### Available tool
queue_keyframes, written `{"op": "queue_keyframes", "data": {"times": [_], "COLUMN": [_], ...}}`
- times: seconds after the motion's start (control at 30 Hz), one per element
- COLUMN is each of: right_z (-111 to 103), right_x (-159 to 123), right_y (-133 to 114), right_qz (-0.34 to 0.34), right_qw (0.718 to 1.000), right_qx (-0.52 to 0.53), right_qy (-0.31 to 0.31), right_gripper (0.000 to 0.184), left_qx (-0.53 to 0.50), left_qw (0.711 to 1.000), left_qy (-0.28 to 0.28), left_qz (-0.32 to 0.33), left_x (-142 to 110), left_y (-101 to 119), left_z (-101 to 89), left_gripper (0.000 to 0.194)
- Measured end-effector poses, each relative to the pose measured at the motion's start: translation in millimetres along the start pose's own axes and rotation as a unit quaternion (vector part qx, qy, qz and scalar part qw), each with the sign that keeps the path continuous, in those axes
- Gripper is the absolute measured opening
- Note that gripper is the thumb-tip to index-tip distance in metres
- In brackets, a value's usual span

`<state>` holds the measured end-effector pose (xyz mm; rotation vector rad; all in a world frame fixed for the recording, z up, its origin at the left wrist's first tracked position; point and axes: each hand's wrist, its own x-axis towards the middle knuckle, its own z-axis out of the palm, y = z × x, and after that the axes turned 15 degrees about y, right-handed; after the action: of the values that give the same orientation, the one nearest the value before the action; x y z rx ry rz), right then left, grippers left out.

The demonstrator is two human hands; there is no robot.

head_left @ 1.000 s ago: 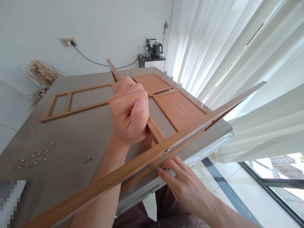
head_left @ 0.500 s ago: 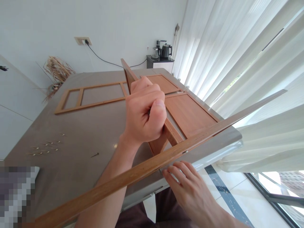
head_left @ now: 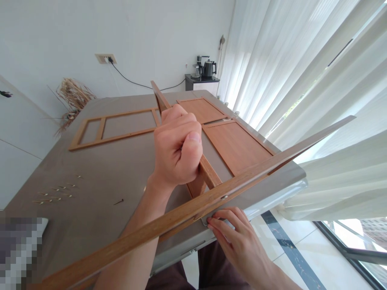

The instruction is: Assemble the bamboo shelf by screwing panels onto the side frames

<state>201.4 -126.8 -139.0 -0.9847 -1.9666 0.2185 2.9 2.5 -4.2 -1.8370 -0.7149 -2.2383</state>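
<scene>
You are joining a frame (head_left: 211, 189) at the near edge of the counter (head_left: 99, 177): its long rail slants across that edge, its cross rail runs back over the top. I judge the joint is being seated; next comes a firm, square press at the corner. Your left hand (head_left: 178, 151) is clenched round the cross rail just behind the joint. Your right hand (head_left: 238, 237) lies below the edge, fingers (head_left: 223, 219) spread loosely against the rail's underside, gripping nothing. Panels (head_left: 236, 143) and a second frame (head_left: 115, 127) lie further back; screws (head_left: 54, 193) left of your arm. No containers show
</scene>
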Motion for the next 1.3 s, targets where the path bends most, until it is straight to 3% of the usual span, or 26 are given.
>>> {"op": "queue_keyframes", "data": {"times": [0.23,0.43,0.77,0.97,1.3], "right_z": [-4,-13,-11,-8,-10], "right_x": [6,9,12,11,17], "right_y": [6,9,5,4,-11], "right_qz": [0.006,-0.032,-0.045,-0.048,-0.112], "right_qw": [0.999,0.993,0.995,0.994,0.985], "right_qx": [0.027,0.053,0.014,-0.001,-0.070], "right_qy": [-0.042,-0.096,-0.091,-0.096,-0.106], "right_gripper": [0.019,0.015,0.030,0.026,0.024], "left_qx": [-0.022,-0.039,0.006,-0.019,-0.042], "left_qw": [0.999,0.999,1.000,1.000,0.999], "left_qy": [0.003,-0.001,-0.006,0.009,0.023], "left_qz": [0.028,0.018,-0.017,-0.011,0.012], "left_x": [2,4,1,3,3], "left_y": [-3,-3,3,1,-6], "left_z": [1.3,1.0,-1.3,2.3,4.7], "left_gripper": [0.044,0.041,0.042,0.045,0.046]}}
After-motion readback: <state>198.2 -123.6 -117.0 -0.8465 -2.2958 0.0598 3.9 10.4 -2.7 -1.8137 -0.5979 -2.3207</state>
